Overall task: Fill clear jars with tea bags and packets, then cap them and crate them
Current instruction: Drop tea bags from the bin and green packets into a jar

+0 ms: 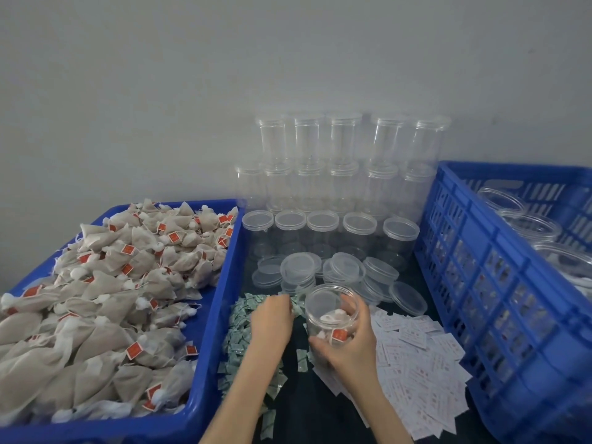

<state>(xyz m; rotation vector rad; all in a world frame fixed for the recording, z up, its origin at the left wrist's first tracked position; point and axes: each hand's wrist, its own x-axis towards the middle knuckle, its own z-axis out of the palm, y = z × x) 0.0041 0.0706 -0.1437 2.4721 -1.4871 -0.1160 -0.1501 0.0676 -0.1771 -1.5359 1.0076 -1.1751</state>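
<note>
I see the right hand (347, 342) gripping an uncapped clear jar (331, 310) (tea bags inside, red tags unreadable) over the dark table (320, 408). The left hand (272, 318) rests on green packets (243, 334); whether it pinches one I cannot tell.
</note>
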